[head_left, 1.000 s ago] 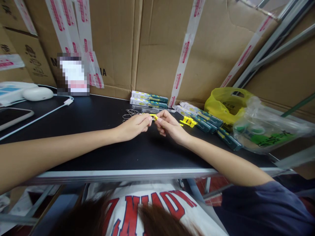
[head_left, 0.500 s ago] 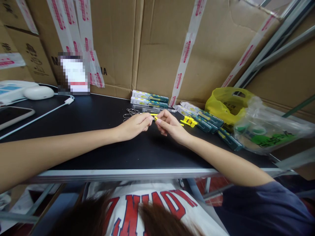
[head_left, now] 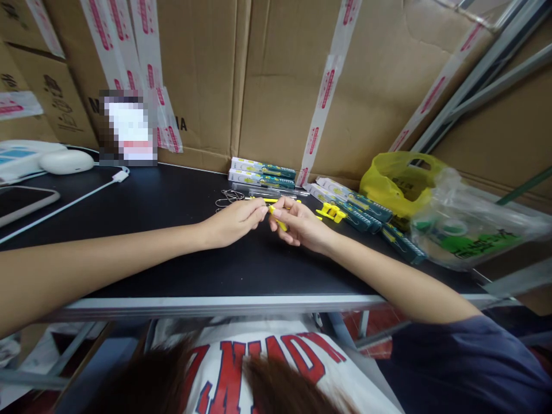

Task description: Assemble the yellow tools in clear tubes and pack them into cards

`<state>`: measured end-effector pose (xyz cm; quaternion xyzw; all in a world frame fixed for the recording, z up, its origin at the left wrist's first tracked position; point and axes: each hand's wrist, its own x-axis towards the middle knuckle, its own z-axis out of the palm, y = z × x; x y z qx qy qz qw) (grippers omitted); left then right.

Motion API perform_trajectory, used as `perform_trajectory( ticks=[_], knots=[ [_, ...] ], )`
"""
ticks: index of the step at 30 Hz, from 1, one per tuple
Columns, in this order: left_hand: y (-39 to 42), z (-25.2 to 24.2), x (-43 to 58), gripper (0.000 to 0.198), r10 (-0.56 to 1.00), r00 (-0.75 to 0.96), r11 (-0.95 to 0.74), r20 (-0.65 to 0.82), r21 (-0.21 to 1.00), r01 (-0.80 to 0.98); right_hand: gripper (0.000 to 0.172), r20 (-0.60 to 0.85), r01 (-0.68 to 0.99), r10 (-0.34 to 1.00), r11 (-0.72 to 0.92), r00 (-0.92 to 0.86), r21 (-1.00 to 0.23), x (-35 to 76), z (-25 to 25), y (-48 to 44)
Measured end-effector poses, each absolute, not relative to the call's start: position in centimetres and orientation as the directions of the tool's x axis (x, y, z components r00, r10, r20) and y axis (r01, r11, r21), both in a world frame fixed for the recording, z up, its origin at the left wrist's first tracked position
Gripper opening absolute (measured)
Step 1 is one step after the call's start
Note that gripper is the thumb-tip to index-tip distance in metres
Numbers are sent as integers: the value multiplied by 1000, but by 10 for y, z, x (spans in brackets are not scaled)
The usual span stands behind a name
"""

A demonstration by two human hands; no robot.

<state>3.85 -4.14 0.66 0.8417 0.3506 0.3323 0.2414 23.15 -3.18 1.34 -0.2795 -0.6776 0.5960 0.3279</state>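
Over the black tabletop [head_left: 241, 270], my two hands meet near the middle, fingertips almost touching. My right hand [head_left: 302, 223] is closed on a small yellow plastic piece [head_left: 279, 221], its lower end sticking out below the fingers. In a pinch, my left hand [head_left: 241, 221] holds something small at its fingertips that I cannot make out. Just behind the hands lie looped thin metal wires [head_left: 230, 198], a thin yellow rod and clear tubes [head_left: 267, 190]. More yellow plastic parts [head_left: 331, 213] rest to the right of my right hand.
Slim printed boxes [head_left: 262, 172] lie at the back, with several more [head_left: 353, 201] to the right. Beyond them are a yellow plastic bag [head_left: 397, 187] and a clear bag [head_left: 466, 230]. A phone [head_left: 26, 204], white cable [head_left: 64, 208] and white case [head_left: 68, 162] occupy the left. Cardboard [head_left: 284, 86] walls the back.
My right hand has turned a little, and more of the yellow piece shows below its fingers. My left hand stays nearly in place.
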Motion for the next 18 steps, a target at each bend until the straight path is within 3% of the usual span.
perform_trajectory(
  ticks=[7, 13, 18],
  knots=[
    [-43, 9, 39, 30, 765, 527, -628, 371, 615, 477, 36, 107, -32, 739, 115, -665, -993, 233, 12, -28],
    [-42, 6, 38, 29, 761, 526, -626, 380, 642, 442, 41, 228, 58, 757, 331, -613, -942, 233, 9, -27],
    [-42, 5, 38, 31, 765, 546, -579, 342, 737, 350, 40, 332, 64, 754, 442, -567, -894, 230, 5, -30]
  ],
)
